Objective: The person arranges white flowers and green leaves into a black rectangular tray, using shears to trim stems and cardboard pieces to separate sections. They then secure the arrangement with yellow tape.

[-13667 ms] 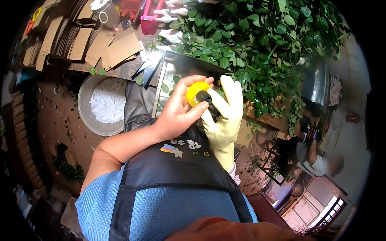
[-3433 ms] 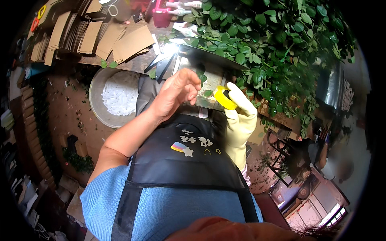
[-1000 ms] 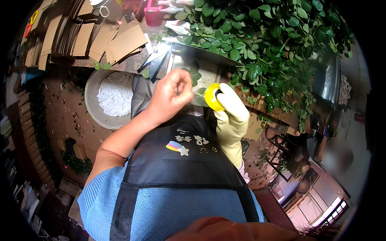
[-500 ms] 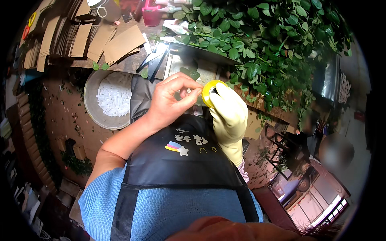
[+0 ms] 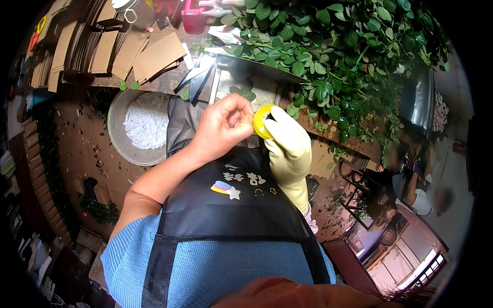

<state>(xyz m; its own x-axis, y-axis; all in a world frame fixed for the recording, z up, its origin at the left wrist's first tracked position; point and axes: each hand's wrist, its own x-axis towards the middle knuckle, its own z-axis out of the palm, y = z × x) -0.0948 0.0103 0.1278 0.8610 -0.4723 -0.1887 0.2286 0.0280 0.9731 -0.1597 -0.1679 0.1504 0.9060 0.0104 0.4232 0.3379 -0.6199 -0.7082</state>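
While my gloved right hand (image 5: 287, 146) clasps the yellow tape roll (image 5: 263, 121) above the bench (image 5: 154, 82), my bare left hand (image 5: 222, 126), fingers curled, pinches at its edge: best peeled slowly, roll kept steady

My left hand (image 5: 223, 128) is bare and raised in front of my chest, with the forearm coming up from the lower left. Its fingers (image 5: 237, 109) are curled inward and pinched together. My right hand (image 5: 285, 146) wears a pale yellow rubber glove and stands upright just beside the left one, with its fingers closed.
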